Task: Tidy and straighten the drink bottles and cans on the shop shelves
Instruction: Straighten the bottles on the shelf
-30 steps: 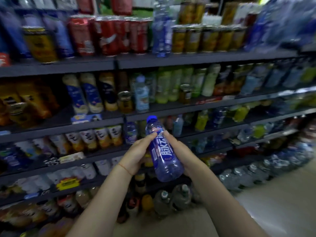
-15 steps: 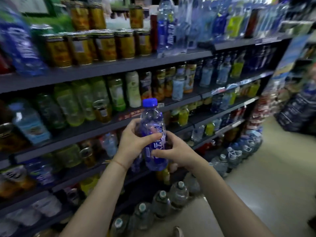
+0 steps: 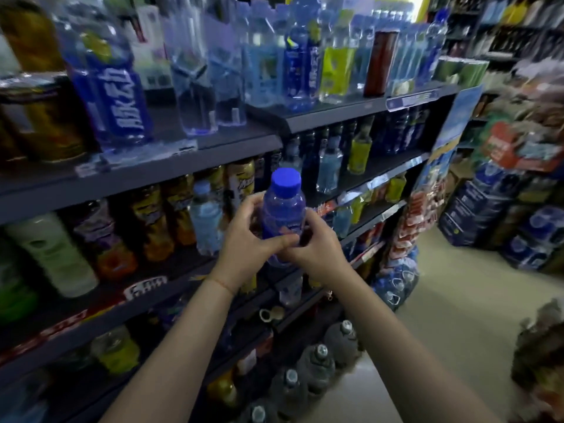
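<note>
I hold a clear blue bottle (image 3: 283,206) with a blue cap upright in front of the shelves, at about the height of the second shelf. My left hand (image 3: 247,242) grips its left side with curled fingers. My right hand (image 3: 317,248) grips its right side, and the fingers of both hands meet across the label. The bottle's base is hidden behind my hands. On the top shelf (image 3: 171,161) stands a large bottle with the same blue label (image 3: 116,99), among clear water bottles (image 3: 195,87).
The dark shelves run away to the right, packed with juice bottles (image 3: 152,221), a white bottle (image 3: 52,254) and cans (image 3: 42,120). Large water bottles (image 3: 314,364) stand on the floor below. Stacked packs and boxes (image 3: 500,215) line the aisle's right side.
The view has swung right and upward along the shelves. The bottle went from tilted to upright and rose in my hands, and my right hand closed further round it.
</note>
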{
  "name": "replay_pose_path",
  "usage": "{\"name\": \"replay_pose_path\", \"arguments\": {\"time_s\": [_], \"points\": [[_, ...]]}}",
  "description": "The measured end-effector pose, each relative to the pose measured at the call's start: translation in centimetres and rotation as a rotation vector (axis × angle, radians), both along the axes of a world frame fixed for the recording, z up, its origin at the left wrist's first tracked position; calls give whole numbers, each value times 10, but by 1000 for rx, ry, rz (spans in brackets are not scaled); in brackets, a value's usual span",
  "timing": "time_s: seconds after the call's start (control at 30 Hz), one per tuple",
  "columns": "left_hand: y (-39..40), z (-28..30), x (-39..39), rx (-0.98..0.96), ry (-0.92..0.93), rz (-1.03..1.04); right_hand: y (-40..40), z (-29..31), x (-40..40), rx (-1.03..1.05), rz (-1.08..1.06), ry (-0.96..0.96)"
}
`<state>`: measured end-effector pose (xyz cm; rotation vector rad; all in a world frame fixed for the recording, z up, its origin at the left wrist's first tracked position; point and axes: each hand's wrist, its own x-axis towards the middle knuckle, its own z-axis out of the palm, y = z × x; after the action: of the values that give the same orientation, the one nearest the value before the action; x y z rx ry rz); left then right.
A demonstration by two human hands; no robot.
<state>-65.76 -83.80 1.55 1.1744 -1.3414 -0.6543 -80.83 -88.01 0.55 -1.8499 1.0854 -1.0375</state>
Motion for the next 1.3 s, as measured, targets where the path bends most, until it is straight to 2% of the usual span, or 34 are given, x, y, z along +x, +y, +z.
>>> {"name": "replay_pose_path", "arguments": {"time_s": [0.07, 0.2, 0.33, 0.6, 0.67, 0.73, 0.83, 0.9, 0.97, 1.07, 1.17, 1.3], "points": [[-31, 0, -5, -9, -41, 66, -36, -3, 0, 1, 18, -62], [-89, -21, -14, 33, -89, 220, -109, -23, 7, -39, 47, -46], [-137, -40, -23, 114, -119, 461, -178, -37, 12, -31, 126, 85], [-192, -62, -54, 238, -122, 872, -258, -50, 17, -84, 470, 241], [-199, -66, -65, 230, -137, 964, -269, -53, 8, -157, 546, 253], [-202, -69, -81, 199, -160, 1099, -278, -59, -4, -321, 509, 248], [-202, -79, -106, 183, -413, 1254, -291, -67, -20, -550, 379, 293], [-205, -89, -120, 261, -552, 1189, -299, -73, -22, -602, 384, 356], [-208, -96, -124, 355, -572, 1127, -304, -77, -20, -571, 447, 355], [-216, -96, -118, 386, -567, 1148, -308, -75, -15, -431, 468, 222], [-226, -90, -106, 452, -553, 1152, -319, -66, -6, -194, 487, 110], [-245, -79, -85, 523, -473, 1080, -335, -56, 10, 113, 601, 132]]}}
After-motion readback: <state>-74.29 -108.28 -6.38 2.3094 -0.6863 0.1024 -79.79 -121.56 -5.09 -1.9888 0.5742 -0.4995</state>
